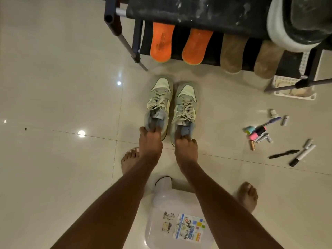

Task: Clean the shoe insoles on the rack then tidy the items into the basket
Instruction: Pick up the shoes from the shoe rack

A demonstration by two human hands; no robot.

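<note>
Two orange insoles (160, 42) and two tan insoles (231, 53) lie side by side on the lower shelf of a black shoe rack (197, 13). On the floor in front stands a pair of pale green-grey sneakers. My left hand (150, 141) grips the heel collar of the left sneaker (159, 103), fingers curled inside. My right hand (186, 146) grips the heel of the right sneaker (185, 108) the same way. A white basket (277, 95) sits half under the rack at the right.
Markers, pens, batteries and small tubes (260, 133) lie scattered on the tiles at the right. A clear plastic container (179, 212) with labels stands between my bare feet. A white-and-black shoe (296, 24) rests on the rack's top right.
</note>
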